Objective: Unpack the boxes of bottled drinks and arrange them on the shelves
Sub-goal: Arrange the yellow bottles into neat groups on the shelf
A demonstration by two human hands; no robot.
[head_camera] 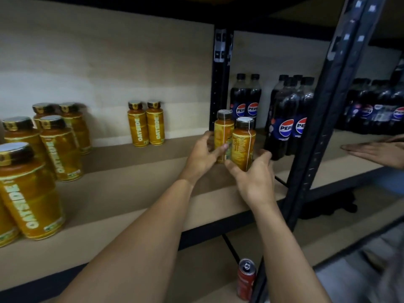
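Both hands are busy at the right end of the shelf (131, 193), just in front of the black rear post (219, 84). I am watching the left hand (202, 157) curling its grip around the left bottle (223, 134), one fingertip pressing on the label. The right hand (254, 180) is clamping its grip around the lower half of the right bottle (243, 143). These two yellow bottles are being held upright, side by side and touching. Their bases are hiding behind the fingers, so I am not able to tell whether they are resting on the board. Further left, a pair of matching bottles (146, 123) is standing near the back wall, and a bigger cluster (43, 154) is crowding the shelf's left end. Beyond the post, Pepsi bottles (288, 119) are lining the neighbouring shelf, where another person's hand (376, 153) is lying flat, palm down. A red can (246, 278) is standing on the shelf below, beside the front post (317, 149).
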